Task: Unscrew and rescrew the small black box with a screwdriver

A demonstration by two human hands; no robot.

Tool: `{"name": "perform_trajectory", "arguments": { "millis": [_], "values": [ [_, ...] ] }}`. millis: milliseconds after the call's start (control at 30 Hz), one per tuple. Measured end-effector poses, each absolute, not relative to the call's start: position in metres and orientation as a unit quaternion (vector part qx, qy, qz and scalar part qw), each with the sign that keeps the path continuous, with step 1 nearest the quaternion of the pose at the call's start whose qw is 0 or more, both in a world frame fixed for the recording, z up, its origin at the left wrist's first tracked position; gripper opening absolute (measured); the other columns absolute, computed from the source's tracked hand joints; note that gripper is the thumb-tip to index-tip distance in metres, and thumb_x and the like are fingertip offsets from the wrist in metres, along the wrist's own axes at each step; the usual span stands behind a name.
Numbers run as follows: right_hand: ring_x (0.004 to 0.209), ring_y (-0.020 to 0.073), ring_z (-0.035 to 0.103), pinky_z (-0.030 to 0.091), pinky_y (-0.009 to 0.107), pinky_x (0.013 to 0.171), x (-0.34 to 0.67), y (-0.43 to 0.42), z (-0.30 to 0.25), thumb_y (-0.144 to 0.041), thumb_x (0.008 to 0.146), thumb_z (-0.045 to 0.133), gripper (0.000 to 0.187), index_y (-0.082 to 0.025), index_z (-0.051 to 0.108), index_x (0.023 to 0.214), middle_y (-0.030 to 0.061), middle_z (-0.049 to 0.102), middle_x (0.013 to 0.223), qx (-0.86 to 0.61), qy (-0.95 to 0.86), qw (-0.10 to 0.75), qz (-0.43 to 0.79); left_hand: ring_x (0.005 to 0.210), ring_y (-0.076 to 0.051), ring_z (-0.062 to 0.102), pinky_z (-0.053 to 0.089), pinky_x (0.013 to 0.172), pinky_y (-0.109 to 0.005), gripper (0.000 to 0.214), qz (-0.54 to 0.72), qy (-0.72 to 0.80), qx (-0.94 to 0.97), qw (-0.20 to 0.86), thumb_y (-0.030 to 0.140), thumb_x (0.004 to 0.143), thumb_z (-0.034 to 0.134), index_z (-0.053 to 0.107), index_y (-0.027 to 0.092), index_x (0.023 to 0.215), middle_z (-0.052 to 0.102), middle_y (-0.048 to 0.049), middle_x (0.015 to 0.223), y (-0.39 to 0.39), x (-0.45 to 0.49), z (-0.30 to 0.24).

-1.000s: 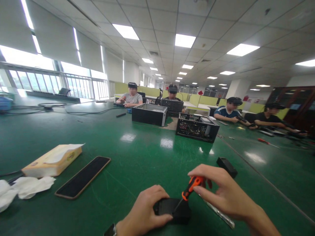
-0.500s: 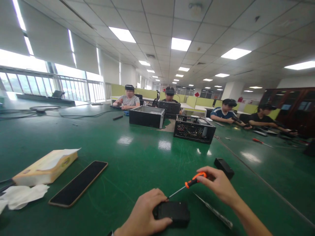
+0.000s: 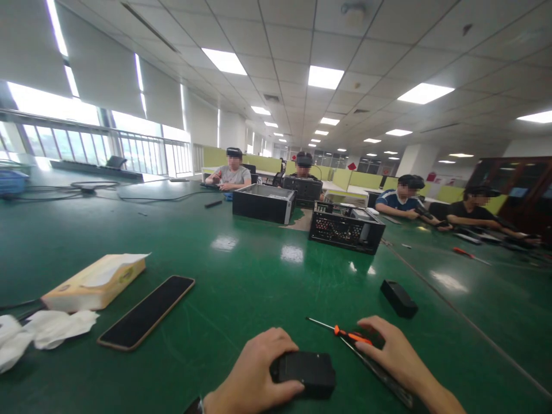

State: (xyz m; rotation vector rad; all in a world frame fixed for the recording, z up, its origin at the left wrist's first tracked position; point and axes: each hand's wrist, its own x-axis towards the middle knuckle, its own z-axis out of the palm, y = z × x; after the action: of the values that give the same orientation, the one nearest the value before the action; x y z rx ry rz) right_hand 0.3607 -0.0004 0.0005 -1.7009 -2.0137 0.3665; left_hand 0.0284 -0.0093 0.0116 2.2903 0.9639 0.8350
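Observation:
My left hand (image 3: 263,371) grips a small black rectangular box (image 3: 307,371) on the green table, fingers behind it and thumb along the near side. Small screws or holes show on its top. An orange-and-black screwdriver (image 3: 351,334) lies to the right of the box, its shaft pointing away to the left. Over the handle's end, my right hand (image 3: 394,351) has thumb and fingers apart; whether it still touches the handle is hard to see. A thin, pointed, silvery tool (image 3: 375,368) lies partly under this hand. Farther right rests a second black piece (image 3: 399,298).
At left are a phone (image 3: 149,313), a tissue pack (image 3: 97,284) and crumpled tissues (image 3: 60,329). Two computer cases (image 3: 264,206) stand farther back, one with a perforated side (image 3: 345,229). Several people sit across the table. Another screwdriver (image 3: 470,255) lies at right.
The screwdriver's tip has left the black box, and the tool has come down to the right onto the table. My right hand has lowered and its fingers have spread. My left hand keeps its hold.

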Motion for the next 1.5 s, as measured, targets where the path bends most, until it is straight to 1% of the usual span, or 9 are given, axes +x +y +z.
{"name": "perform_trajectory", "arguments": {
  "millis": [100, 167, 233, 333, 400, 533, 667, 1133, 1500],
  "values": [
    [0.077, 0.0213, 0.062, 0.042, 0.028, 0.068, 0.362, -0.015, 0.015, -0.045, 0.079, 0.066, 0.025, -0.02, 0.068, 0.077, 0.0035, 0.07, 0.081, -0.65, -0.73, 0.166, 0.13, 0.091, -0.023, 0.062, 0.048, 0.082, -0.032, 0.033, 0.308, 0.354, 0.847, 0.251, 0.027, 0.07, 0.08, 0.071, 0.02, 0.1, 0.068, -0.0046, 0.098, -0.008, 0.028, 0.012],
    [0.07, 0.0195, 0.061, 0.037, 0.026, 0.06, 0.362, -0.026, 0.019, -0.037, 0.07, 0.073, 0.017, -0.022, 0.068, 0.075, 0.0006, 0.069, 0.075, -0.665, -0.723, 0.096, 0.162, 0.091, -0.024, 0.062, 0.048, 0.083, -0.033, 0.031, 0.305, 0.35, 0.85, 0.247, 0.028, 0.071, 0.08, 0.071, 0.02, 0.1, 0.068, -0.0048, 0.098, -0.008, 0.028, 0.013],
    [0.066, 0.0174, 0.06, 0.034, 0.024, 0.056, 0.362, -0.032, 0.021, -0.027, 0.064, 0.074, 0.015, -0.023, 0.068, 0.077, -0.0013, 0.069, 0.073, -0.667, -0.718, 0.059, 0.19, 0.09, -0.024, 0.062, 0.048, 0.082, -0.033, 0.03, 0.304, 0.346, 0.854, 0.243, 0.03, 0.073, 0.079, 0.072, 0.02, 0.099, 0.068, -0.0053, 0.097, -0.008, 0.027, 0.015],
    [0.061, 0.0141, 0.056, 0.034, 0.023, 0.056, 0.36, -0.035, 0.026, -0.02, 0.07, 0.063, 0.003, -0.019, 0.065, 0.072, -0.0022, 0.064, 0.066, -0.631, -0.732, 0.085, 0.242, 0.09, -0.024, 0.062, 0.048, 0.081, -0.033, 0.029, 0.308, 0.341, 0.856, 0.239, 0.031, 0.074, 0.078, 0.072, 0.019, 0.1, 0.069, -0.006, 0.097, -0.008, 0.026, 0.016],
    [0.061, 0.0134, 0.053, 0.036, 0.023, 0.058, 0.359, -0.035, 0.033, -0.021, 0.073, 0.06, 0.007, -0.017, 0.066, 0.073, -0.0024, 0.059, 0.064, -0.592, -0.738, 0.125, 0.301, 0.089, -0.024, 0.061, 0.048, 0.08, -0.033, 0.028, 0.31, 0.338, 0.857, 0.236, 0.031, 0.075, 0.077, 0.073, 0.02, 0.1, 0.069, -0.0061, 0.097, -0.008, 0.026, 0.015],
    [0.067, 0.0144, 0.053, 0.04, 0.023, 0.063, 0.351, -0.04, 0.045, -0.028, 0.069, 0.069, 0.015, -0.016, 0.072, 0.077, -0.0014, 0.058, 0.066, -0.528, -0.74, 0.156, 0.386, 0.088, -0.024, 0.061, 0.048, 0.08, -0.033, 0.027, 0.313, 0.331, 0.86, 0.23, 0.033, 0.077, 0.075, 0.073, 0.02, 0.1, 0.069, -0.0064, 0.095, -0.007, 0.026, 0.014],
    [0.063, 0.0125, 0.051, 0.039, 0.022, 0.06, 0.342, -0.043, 0.043, -0.022, 0.066, 0.071, 0.011, -0.014, 0.075, 0.072, -0.0014, 0.057, 0.065, -0.502, -0.743, 0.147, 0.417, 0.087, -0.024, 0.061, 0.048, 0.078, -0.032, 0.026, 0.314, 0.33, 0.862, 0.224, 0.036, 0.079, 0.073, 0.073, 0.02, 0.1, 0.068, -0.0066, 0.095, -0.006, 0.026, 0.014],
    [0.067, 0.0146, 0.05, 0.04, 0.025, 0.063, 0.34, -0.046, 0.048, -0.035, 0.072, 0.071, 0.021, -0.015, 0.075, 0.075, 0.0, 0.055, 0.067, -0.509, -0.762, 0.143, 0.374, 0.086, -0.023, 0.061, 0.049, 0.077, -0.031, 0.027, 0.318, 0.328, 0.862, 0.219, 0.039, 0.082, 0.07, 0.072, 0.02, 0.101, 0.068, -0.0066, 0.095, -0.005, 0.026, 0.012],
    [0.067, 0.0154, 0.052, 0.041, 0.025, 0.065, 0.325, -0.055, 0.056, -0.032, 0.075, 0.065, 0.017, -0.017, 0.071, 0.071, -0.0005, 0.055, 0.066, -0.532, -0.776, 0.142, 0.309, 0.084, -0.023, 0.063, 0.05, 0.075, -0.031, 0.024, 0.338, 0.339, 0.853, 0.21, 0.034, 0.078, 0.072, 0.074, 0.018, 0.096, 0.069, -0.007, 0.092, -0.006, 0.029, 0.011]
  ]
}}
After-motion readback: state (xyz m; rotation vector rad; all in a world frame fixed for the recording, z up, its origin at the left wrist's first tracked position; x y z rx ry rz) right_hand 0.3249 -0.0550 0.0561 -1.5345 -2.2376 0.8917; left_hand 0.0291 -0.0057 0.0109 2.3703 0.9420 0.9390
